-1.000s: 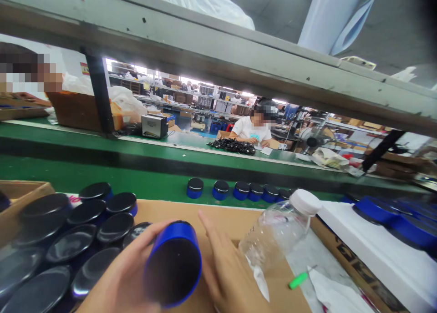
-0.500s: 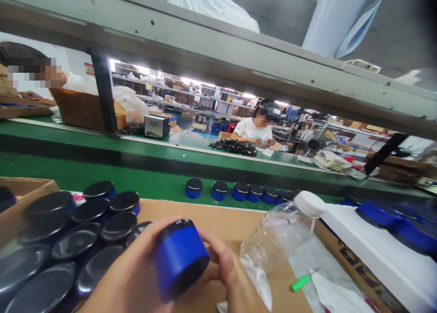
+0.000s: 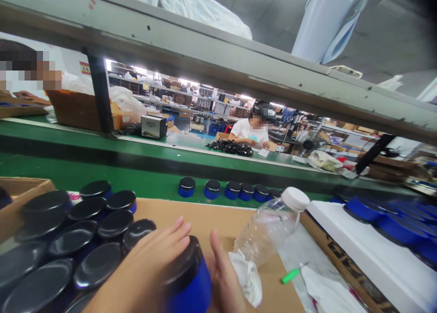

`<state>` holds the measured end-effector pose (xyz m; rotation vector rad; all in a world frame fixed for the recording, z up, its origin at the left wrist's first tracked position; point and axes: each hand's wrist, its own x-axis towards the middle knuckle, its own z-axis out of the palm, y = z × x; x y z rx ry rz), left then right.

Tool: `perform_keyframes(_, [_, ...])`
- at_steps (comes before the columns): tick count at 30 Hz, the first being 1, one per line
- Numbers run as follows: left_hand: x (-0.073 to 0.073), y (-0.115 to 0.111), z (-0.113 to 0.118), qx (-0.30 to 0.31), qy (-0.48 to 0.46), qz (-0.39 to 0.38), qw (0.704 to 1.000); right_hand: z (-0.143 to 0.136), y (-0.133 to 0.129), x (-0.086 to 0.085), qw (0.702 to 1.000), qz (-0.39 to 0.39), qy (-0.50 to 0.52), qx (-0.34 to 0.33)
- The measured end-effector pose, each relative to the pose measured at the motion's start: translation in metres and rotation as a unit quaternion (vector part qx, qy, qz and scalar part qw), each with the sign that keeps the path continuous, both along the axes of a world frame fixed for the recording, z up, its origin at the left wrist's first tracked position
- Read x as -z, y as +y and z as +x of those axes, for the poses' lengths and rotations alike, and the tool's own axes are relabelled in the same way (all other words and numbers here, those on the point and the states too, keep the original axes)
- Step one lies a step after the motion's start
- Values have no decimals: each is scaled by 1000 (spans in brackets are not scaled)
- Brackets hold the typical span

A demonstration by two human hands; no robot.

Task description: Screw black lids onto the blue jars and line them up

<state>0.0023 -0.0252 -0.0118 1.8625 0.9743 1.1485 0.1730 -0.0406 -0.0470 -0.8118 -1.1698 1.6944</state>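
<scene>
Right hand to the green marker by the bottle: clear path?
Probably yes. The right hand rests beside the blue jar; the green marker lies uncovered on the cardboard to its right, though the tilted plastic bottle and white cloth sit between.

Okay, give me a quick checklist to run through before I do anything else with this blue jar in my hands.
1. Left hand on the blue jar: ok.
2. Right hand against the jar's side: ok.
3. Black lid seated on the jar: looks on; tightness cannot tell.
4. White cloth close by the right hand: ok.
5. Plastic bottle lying tilted beside the jar, could get knocked: not ok.
</scene>
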Motion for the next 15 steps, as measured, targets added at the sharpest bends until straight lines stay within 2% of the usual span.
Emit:
perform_keyframes(4, [5,0,0,-37,0,42,998,1,14,7,997,-18,-40,68])
perform_keyframes(6, [11,2,-3,-51,40,114,991,2,20,7,993,-14,-61,102])
perform_keyframes(9, [15,9,-6,-72,162,282,943,4,22,3,986,0,-83,144])
perform_keyframes(10, [15,12,-6,-76,192,315,926,4,22,1,983,7,-95,157])
perform_keyframes(12, [10,20,-8,-80,226,305,922,7,20,-4,974,27,-136,181])
perform_keyframes(15, [-4,40,-11,-71,309,206,926,11,16,-6,947,92,-234,198])
